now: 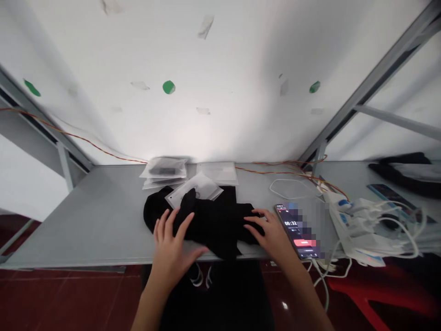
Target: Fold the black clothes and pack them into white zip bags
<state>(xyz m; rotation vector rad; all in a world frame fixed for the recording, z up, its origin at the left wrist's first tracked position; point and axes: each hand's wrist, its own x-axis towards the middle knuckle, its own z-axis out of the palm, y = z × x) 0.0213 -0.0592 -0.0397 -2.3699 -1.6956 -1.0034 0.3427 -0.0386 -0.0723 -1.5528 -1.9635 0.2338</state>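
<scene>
A black garment point(213, 220) lies bunched on the grey table point(103, 220) near its front edge. My left hand point(172, 241) rests flat on its left part, fingers spread. On the garment's right end lies my right hand point(267, 230), fingers stretched out and pressing down. A clear plastic bag point(195, 189) sits on the garment's far side. Neither hand grips anything.
A phone point(296, 230) showing a timer lies just right of my right hand. More clear bags point(165, 171) are stacked by the wall. A white power strip with plugs and cables point(361, 225) fills the right side. Red-yellow wires point(103, 151) run along the wall.
</scene>
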